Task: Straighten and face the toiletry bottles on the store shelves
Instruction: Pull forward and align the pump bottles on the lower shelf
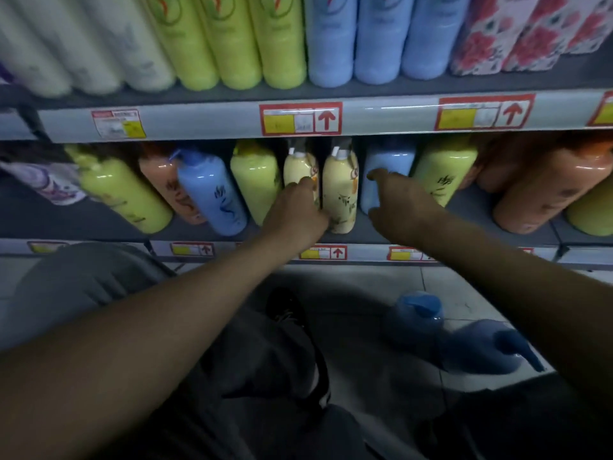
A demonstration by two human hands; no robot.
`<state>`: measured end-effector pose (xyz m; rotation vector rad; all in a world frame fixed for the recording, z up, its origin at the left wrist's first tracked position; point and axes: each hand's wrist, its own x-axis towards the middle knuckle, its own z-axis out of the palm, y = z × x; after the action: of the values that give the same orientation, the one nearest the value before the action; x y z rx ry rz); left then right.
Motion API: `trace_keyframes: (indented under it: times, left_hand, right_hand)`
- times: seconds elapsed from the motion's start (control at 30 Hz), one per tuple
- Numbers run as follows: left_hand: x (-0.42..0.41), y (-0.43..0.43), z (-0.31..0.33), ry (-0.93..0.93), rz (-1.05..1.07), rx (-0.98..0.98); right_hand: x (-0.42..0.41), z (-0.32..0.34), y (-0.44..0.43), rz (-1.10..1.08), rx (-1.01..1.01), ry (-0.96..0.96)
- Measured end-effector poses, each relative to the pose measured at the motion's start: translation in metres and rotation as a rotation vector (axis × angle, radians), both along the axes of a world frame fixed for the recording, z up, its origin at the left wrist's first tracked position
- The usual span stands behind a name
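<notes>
Lower shelf (474, 210), near front edge | left hand (295, 210) fingers wrapped round left cream bottle (298, 167) | right hand (398, 200) fingers grasping blue bottle (391, 161)

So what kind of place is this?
Most likely a shop's toiletries aisle: shelves packed with rows of coloured bottles, and price tags with red arrows on the shelf edges.

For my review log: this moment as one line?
left hand: holds left cream bottle | right hand: on blue bottle, grip unclear
</notes>
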<state>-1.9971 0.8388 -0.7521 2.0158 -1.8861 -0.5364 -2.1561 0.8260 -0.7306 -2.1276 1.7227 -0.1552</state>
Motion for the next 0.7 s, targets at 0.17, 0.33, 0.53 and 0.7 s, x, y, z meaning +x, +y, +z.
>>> trace_keyframes:
  times: [0.17, 0.33, 0.53, 0.7]
  left_hand:
    - [-0.006, -0.030, -0.028, 0.239, 0.002, -0.061]
    - [-0.022, -0.041, -0.044, 0.276, -0.032, -0.194]
    - [-0.033, -0.038, -0.061, 0.296, 0.098, -0.316]
    - [-0.029, -0.023, -0.079, 0.345, 0.135, -0.341]
  right_hand:
    - [0.023, -0.009, -0.051, -0.057, 0.034, -0.031]
    - [0.034, -0.013, -0.076, -0.079, 0.042, -0.056]
    - [0.023, -0.018, -0.083, 0.017, -0.033, -0.014]
    - [0.004, -0.031, -0.057, 0.237, -0.221, -0.037]
